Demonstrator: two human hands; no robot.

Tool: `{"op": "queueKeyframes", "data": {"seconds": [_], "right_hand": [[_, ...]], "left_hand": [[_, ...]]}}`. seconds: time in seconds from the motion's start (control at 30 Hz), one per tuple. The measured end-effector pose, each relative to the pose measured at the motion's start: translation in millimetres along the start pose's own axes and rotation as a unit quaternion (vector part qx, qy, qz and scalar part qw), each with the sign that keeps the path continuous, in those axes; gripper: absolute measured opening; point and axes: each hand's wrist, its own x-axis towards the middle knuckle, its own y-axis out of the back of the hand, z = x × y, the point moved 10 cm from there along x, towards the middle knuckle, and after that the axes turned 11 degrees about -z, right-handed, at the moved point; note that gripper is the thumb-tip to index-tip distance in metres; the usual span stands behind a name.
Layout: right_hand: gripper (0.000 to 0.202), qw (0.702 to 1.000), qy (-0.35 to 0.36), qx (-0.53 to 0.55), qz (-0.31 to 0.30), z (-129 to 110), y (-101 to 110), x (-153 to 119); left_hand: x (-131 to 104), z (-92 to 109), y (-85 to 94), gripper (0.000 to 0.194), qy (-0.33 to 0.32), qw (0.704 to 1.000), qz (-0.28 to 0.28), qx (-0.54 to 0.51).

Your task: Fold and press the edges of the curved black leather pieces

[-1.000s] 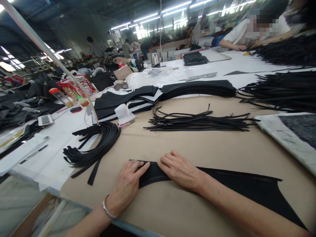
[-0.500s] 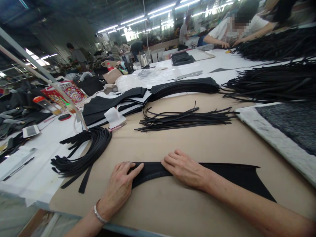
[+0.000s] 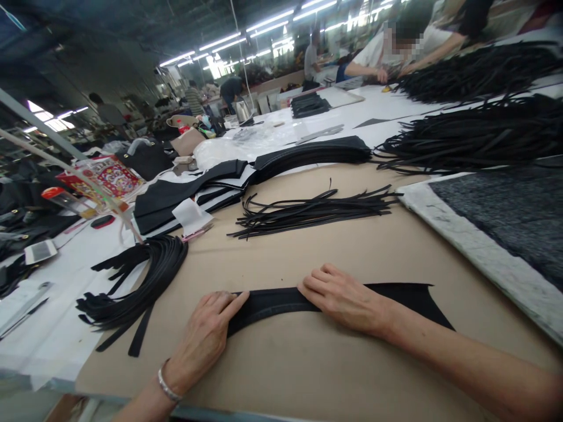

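Observation:
On the tan work surface lies a black curved panel (image 3: 272, 306) of leather-like material, narrow in the middle and wider at its right end. My left hand (image 3: 211, 322) is at its left end, fingers pressed together over the top edge and thumb stretched along it. My right hand (image 3: 338, 296) grips the top edge near the middle, fingers curled and bunched. The strip between the hands shows a narrow band along its upper edge. My right forearm covers part of the panel's right side. The undersides of both hands are hidden.
A bundle of black strips (image 3: 153, 281) curls at the left. Thin black strips (image 3: 312, 211) lie beyond my hands. Stacked black panels (image 3: 312, 153) sit behind them. A pale-edged board (image 3: 422, 202) and strip heaps (image 3: 475, 138) are at the right. A co-worker (image 3: 409, 47) works across the table.
My right hand has slid right along the panel's top edge, widening the gap to my left hand. The left hand stays at the left end. The whole view has shifted slightly.

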Motion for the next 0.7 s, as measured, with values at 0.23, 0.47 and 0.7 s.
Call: {"op": "queueKeyframes", "data": {"seconds": [0.23,0.47,0.7], "right_hand": [[0.014,1.0,-0.008,-0.008,0.013,0.6,2.2,-7.4],[0.012,0.999,-0.007,-0.019,0.029,-1.0,6.7,-8.4],[0.015,0.999,-0.01,-0.023,0.034,11.2,9.3,-30.0]], "left_hand": [[24.2,37.3,24.6,0.049,0.013,0.998,0.052,0.013],[71.9,107.0,3.7,0.05,-0.02,0.995,0.023,-0.094],[72.8,108.0,-1.9,0.057,-0.011,0.997,0.014,-0.079]]}}
